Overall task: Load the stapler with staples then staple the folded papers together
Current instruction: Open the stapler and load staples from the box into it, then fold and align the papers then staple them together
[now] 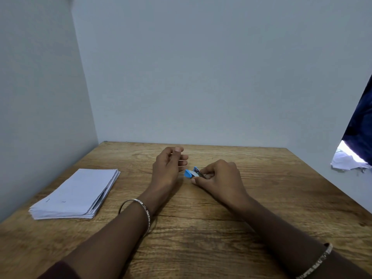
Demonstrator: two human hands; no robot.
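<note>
Your right hand (219, 178) is curled around the small blue stapler (192, 173), gripping its rear half between thumb and fingers. The stapler's blue nose sticks out of your fist toward your left hand, and it appears to be held low over the wooden table (261, 198), though whether it touches the wood cannot be told. A bit of metal shows along its top, just in front of your knuckles.

Your left hand (169, 166) sits just beside the stapler's nose, close but not touching it. Its fingers are loosely bent and the thumb is raised against the fingertips in a light pinch; whether anything as small as a strip of staples sits between them is too fine to make out. Your two hands are near each other but apart, with the stapler's tip filling most of the gap.

The stack of folded papers (78, 194) lies flat on the table well to the outside of your left forearm, away from both hands and untouched. A thin bangle (147, 212) rings your left wrist, and another bangle (316, 264) rings your right forearm.
</note>
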